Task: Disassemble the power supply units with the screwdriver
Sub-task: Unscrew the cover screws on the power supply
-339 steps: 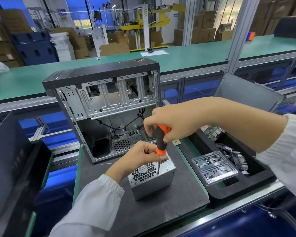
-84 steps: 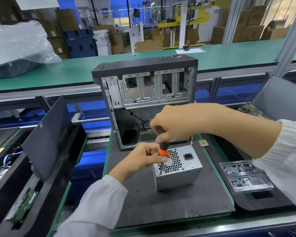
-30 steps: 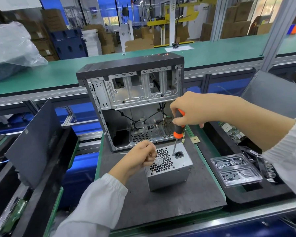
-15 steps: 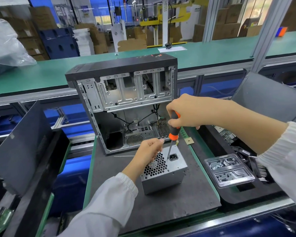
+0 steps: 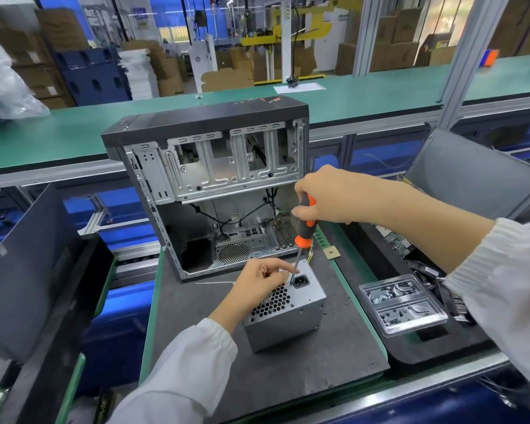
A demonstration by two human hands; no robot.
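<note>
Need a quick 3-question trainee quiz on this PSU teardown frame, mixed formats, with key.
1. True or false: the right hand grips the screwdriver by its handle.
2. The screwdriver tip sits next to which feature on top of the PSU? A) power socket B) label C) cable bundle
3. Fill in: the clear tray of small parts lies to the ____ of the PSU.

Key: 1 true; 2 A; 3 right. The left hand steadies the shaft.

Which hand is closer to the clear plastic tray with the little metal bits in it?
The left. The left hand rests on the power supply, just across the mat from the clear plastic tray. The right hand is raised higher and farther back, gripping the screwdriver.
</note>
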